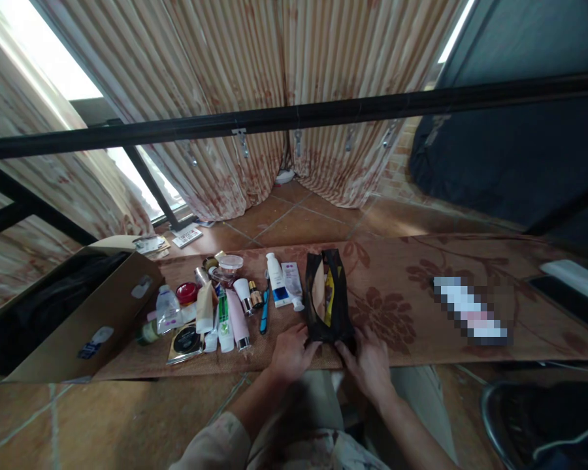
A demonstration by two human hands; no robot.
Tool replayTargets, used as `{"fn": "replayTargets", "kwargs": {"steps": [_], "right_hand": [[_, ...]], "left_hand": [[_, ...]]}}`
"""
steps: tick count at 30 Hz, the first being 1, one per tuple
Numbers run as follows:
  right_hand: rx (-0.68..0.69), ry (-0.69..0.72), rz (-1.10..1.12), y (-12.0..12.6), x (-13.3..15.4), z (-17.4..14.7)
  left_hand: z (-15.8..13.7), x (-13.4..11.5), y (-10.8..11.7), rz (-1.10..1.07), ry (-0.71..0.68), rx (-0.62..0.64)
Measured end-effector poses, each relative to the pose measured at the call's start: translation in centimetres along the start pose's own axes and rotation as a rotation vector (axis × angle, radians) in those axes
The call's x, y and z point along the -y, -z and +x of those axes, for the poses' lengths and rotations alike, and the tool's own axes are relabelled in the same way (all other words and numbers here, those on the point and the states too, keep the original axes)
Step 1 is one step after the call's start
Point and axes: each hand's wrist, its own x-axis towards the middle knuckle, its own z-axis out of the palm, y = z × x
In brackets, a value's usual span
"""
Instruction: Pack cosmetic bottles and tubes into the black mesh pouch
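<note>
A black pouch lies with its top spread apart on the brown patterned cloth, and something yellow shows inside it. My left hand closes on the pouch's near left corner, thumb pointing inward. On the near right corner, my right hand grips the rim in the same way. Just left of the pouch lie a grey-white tube and a white bottle with a blue base. A blue toothbrush rests beside them.
Several cosmetics, including a pink tube, a black compact and a red jar, cluster at left. Beyond them stands a cardboard box with dark contents. A blurred phone-like object lies right. A black rail crosses behind.
</note>
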Motion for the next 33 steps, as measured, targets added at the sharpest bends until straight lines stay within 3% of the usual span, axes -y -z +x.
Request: {"fn": "replayTargets", "kwargs": {"steps": [9, 21, 27, 33], "right_hand": [[-0.074, 0.041, 0.128, -0.6, -0.8, -0.3], [-0.066, -0.087, 0.597, 0.0, 1.5, -3.0], [-0.016, -0.191, 0.799, 0.0, 2.6, -2.3], [-0.016, -0.258, 0.808, 0.4, 3.1, -1.4]], "left_hand": [[0.1, -0.1, 0.1, 0.061, 0.053, 0.046], [-0.1, -0.6, 0.7, 0.055, 0.065, 0.046], [0.0, -0.4, 0.8, 0.038, 0.049, 0.052], [-0.1, -0.3, 0.6, 0.046, 0.059, 0.048]]}}
